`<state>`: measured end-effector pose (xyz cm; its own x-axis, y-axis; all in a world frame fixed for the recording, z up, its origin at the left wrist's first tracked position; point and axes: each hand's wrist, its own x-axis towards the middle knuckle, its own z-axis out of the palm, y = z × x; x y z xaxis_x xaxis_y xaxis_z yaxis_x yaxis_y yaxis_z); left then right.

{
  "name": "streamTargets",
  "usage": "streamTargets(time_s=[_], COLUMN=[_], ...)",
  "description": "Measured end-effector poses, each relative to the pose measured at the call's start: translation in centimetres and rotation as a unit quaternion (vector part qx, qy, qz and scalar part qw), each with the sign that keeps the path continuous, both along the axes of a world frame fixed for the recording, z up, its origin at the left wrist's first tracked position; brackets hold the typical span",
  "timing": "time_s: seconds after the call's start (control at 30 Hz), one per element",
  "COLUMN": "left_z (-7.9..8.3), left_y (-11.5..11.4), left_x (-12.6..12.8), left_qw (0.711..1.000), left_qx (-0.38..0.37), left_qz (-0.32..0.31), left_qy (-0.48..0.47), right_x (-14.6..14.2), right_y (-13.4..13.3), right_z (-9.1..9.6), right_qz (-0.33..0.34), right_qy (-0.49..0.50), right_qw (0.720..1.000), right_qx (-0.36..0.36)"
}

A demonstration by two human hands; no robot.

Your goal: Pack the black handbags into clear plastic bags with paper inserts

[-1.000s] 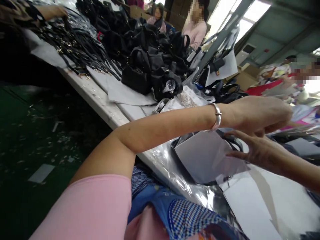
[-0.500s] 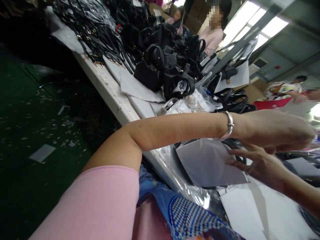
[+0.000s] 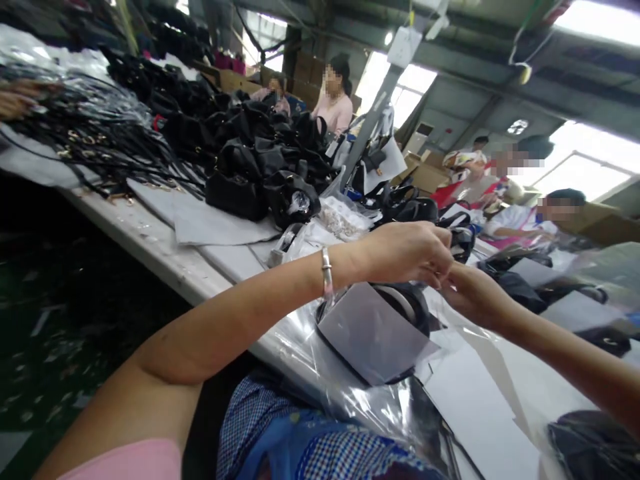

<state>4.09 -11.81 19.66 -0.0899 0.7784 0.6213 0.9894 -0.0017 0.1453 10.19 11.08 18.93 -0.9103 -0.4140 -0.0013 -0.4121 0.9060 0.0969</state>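
My left hand [image 3: 415, 253], with a silver bracelet on its wrist, is closed above the table. My right hand [image 3: 467, 290] meets it from the right, fingers also closed against the left fingers. What they pinch, if anything, is hidden. Just below them lies a black bag [image 3: 425, 308] with a curved handle, a pale grey sheet [image 3: 373, 333] covering much of it. Clear plastic [image 3: 310, 340] spreads around and under the bag. White sheets [image 3: 475, 393] lie to its right.
Black handbags [image 3: 250, 167] are heaped at the back, beside a tangle of black straps [image 3: 100, 133]. Another person's hand [image 3: 20, 97] reaches over the straps. A metal post [image 3: 367, 127] rises from the table. Other people sit beyond. The table edge [image 3: 150, 250] runs along the left.
The view has swung to the right and upward. My right hand has left the grey sheet, and both hands have come together above the bag.
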Motion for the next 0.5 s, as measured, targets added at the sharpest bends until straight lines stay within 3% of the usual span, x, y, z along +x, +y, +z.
streamTargets(time_s=[0.17,0.23,0.4,0.5], left_z=[0.1,0.2,0.4,0.4], left_y=[0.0,-0.5,-1.9,-2.0], left_x=[0.0,0.6,2.9,3.2], left_qw=[0.999,0.998,0.997,0.993], left_qx=[0.011,-0.002,-0.026,-0.037], left_qz=[-0.035,-0.038,0.015,0.054], left_qy=[-0.037,-0.054,-0.068,-0.093], right_x=[-1.3,-1.1,0.2,-1.1], right_y=[2.4,2.9,3.4,4.3], right_z=[-0.8,-0.7,0.4,0.6], right_qz=[-0.015,-0.028,0.022,0.003], right_qy=[-0.018,0.027,0.205,0.188], right_qw=[1.0,0.999,0.978,0.981], right_qx=[-0.008,-0.021,0.023,0.037])
